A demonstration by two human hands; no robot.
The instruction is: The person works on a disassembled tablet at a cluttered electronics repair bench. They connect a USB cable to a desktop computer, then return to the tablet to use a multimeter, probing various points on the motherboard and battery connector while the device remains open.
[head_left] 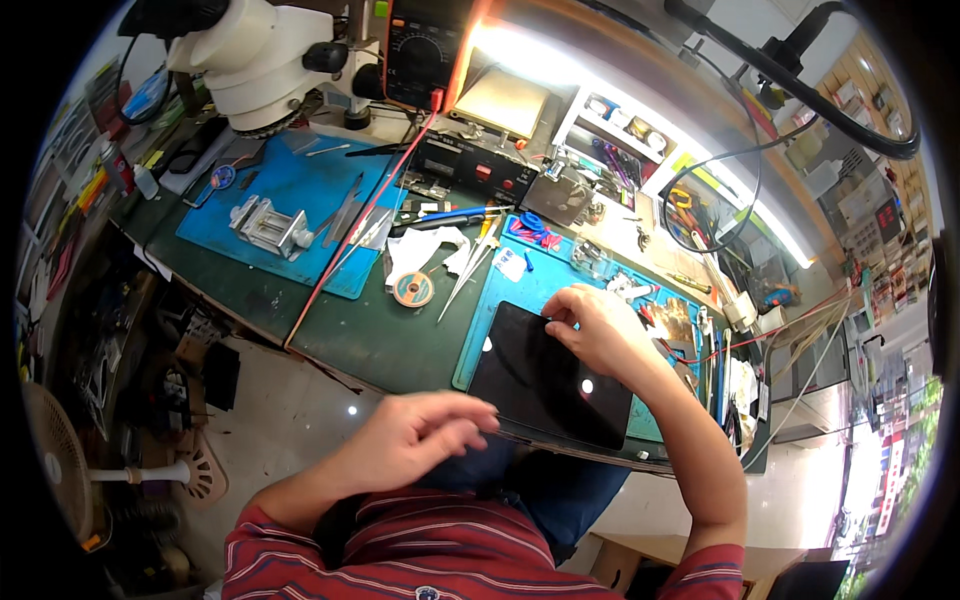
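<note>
A black tablet (520,375) with a glossy screen lies on a blue work mat (485,315) at the bench's front edge. Over its far part is my right hand (600,325), fingers bent and drawn together close to the tablet's top edge. Whatever is between those fingertips, if anything, is too small to make out. My left hand (425,430) hovers just off the tablet's near left corner, its fingers loosely apart and holding nothing. Left of the tablet lie tweezers (468,270), a small round spool (412,289) and a crumpled white cloth (425,250).
A metal clamp fixture (268,228) sits on another blue mat (215,215) under a white microscope (255,65). A red cable (350,235) crosses the bench. Behind stand a multimeter (420,50) and a black powered unit (470,165). Pliers (682,205) and other tools crowd the right side.
</note>
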